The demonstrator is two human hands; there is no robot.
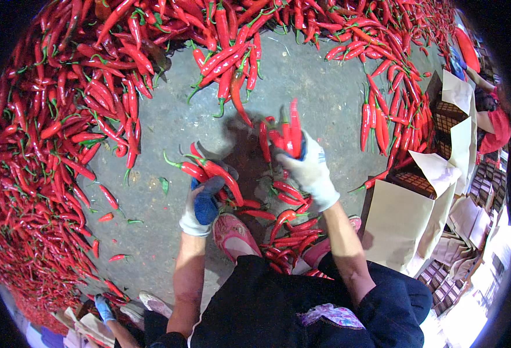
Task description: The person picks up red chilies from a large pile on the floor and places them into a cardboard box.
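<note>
My left hand point(204, 201), in a white knit glove with a blue coated palm, is closed around a few red chilli peppers point(220, 176). Green stems stick out of that bunch to the upper left. On the other side my right hand point(304, 167), gloved the same way, grips another bunch of red chillies point(287, 137), slightly blurred. Both hands are above the grey concrete floor point(168, 130). Below the right hand, a small heap of red chillies point(294, 237) lies between my pink shoes point(233, 235). My right fingertips are partly hidden by the peppers.
Large piles of red chillies point(64, 143) curve round the left and far side. To the right stand plastic crates point(412, 180) lined with brown paper point(397, 222). A co-worker's gloved hand point(104, 309) shows at lower left, another person's blue-gloved hand point(457, 65) at upper right.
</note>
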